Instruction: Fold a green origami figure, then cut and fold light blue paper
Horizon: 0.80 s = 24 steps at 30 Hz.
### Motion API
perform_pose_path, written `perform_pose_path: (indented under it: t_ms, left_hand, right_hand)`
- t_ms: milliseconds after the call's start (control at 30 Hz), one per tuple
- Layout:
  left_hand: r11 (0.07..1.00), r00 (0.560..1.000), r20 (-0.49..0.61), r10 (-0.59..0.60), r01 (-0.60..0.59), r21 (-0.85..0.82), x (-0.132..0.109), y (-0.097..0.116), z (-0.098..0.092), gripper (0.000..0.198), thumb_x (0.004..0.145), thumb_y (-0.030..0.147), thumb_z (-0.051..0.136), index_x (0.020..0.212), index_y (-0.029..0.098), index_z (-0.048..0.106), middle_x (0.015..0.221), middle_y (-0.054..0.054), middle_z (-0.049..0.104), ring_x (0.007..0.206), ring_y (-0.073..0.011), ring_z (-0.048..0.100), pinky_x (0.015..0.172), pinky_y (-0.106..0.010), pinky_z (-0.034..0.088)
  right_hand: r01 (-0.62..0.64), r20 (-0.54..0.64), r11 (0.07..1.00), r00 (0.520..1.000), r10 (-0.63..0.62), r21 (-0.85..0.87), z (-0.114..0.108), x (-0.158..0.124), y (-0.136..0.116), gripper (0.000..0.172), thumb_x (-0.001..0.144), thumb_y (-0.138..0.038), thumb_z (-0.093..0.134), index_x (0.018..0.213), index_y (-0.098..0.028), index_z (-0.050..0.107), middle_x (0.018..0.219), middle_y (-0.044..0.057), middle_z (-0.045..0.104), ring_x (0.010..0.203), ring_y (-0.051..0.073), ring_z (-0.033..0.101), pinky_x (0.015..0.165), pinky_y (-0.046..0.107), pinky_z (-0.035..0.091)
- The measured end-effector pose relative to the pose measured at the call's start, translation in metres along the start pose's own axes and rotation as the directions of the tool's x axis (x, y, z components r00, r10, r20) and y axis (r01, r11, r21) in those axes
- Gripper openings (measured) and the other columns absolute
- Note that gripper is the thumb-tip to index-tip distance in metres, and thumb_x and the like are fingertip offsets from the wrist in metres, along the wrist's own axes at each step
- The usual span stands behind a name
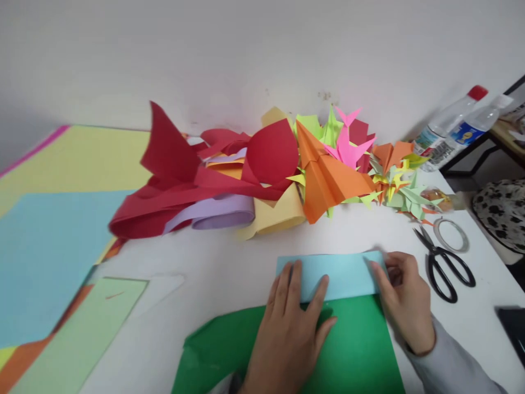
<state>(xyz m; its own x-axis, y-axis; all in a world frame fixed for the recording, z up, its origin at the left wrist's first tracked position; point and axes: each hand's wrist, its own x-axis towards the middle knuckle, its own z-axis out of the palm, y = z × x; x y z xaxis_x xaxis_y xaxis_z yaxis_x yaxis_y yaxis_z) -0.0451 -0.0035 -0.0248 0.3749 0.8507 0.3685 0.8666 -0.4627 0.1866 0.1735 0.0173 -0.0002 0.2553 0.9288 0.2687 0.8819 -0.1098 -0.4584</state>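
Note:
A light blue paper strip (348,275) lies crosswise at the top edge of a green sheet (356,339) on the white table. My left hand (293,323) rests flat with fingers spread, its fingertips on the left part of the strip and its palm over the green sheet. At the strip's right end, my right hand (404,295) pinches the edge between thumb and curled fingers. Black-handled scissors (445,265) and a roll of clear tape (451,235) lie to the right of my right hand.
Red curled paper pieces (172,202), an orange paper plane (328,180) and several small folded papers (394,169) line the wall. Two plastic bottles (451,126) stand at the back right. Large blue (53,257) and pale green (90,328) sheets lie at left.

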Motion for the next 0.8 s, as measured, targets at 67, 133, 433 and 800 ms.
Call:
perform_pose_path:
  t_ms: [67,133,433,800]
  left_hand:
    - [0.999,0.999,-0.002,0.033,-0.033,0.017,0.001,-0.002,0.000,0.049,0.085,0.039,0.060,0.131,0.024,0.055,0.140,-0.022,0.044,0.125,-0.0420,0.045,0.090,-0.054,0.049]
    - [0.997,0.997,0.000,0.071,-0.071,0.039,0.002,-0.005,0.000,0.046,0.086,0.036,0.059,0.130,0.023,0.056,0.140,-0.020,0.046,0.126,-0.0430,0.045,0.090,-0.055,0.049]
    - [0.985,0.988,0.033,0.151,-0.153,0.082,0.000,-0.013,0.004,0.048,0.086,0.035,0.056,0.133,0.023,0.055,0.141,-0.014,0.050,0.130,-0.0436,0.040,0.093,-0.054,0.045]
    - [0.984,0.988,0.062,0.138,-0.144,0.106,-0.003,-0.012,0.006,0.052,0.087,0.037,0.055,0.136,0.024,0.050,0.144,-0.016,0.046,0.129,-0.0465,0.041,0.094,-0.056,0.045]
  right_hand:
    - [0.181,-0.020,0.976,0.983,-0.185,-0.120,-0.005,-0.004,-0.004,0.034,0.091,-0.048,0.050,0.099,-0.017,0.063,0.090,0.011,0.068,0.075,0.021,0.062,0.069,0.034,0.049]
    - [0.323,-0.016,0.923,0.943,-0.333,-0.211,-0.008,-0.008,-0.009,0.026,0.093,-0.039,0.052,0.097,-0.017,0.066,0.103,0.013,0.068,0.087,0.025,0.061,0.077,0.039,0.047]
    - [0.419,0.030,0.872,0.904,-0.426,-0.254,-0.006,-0.020,-0.015,0.021,0.091,-0.029,0.056,0.100,-0.013,0.068,0.109,0.013,0.071,0.100,0.029,0.062,0.084,0.042,0.048]
    - [0.452,0.053,0.857,0.890,-0.454,-0.249,-0.005,-0.017,-0.013,0.023,0.092,-0.027,0.056,0.108,-0.013,0.065,0.114,0.013,0.069,0.103,0.030,0.063,0.085,0.043,0.052]
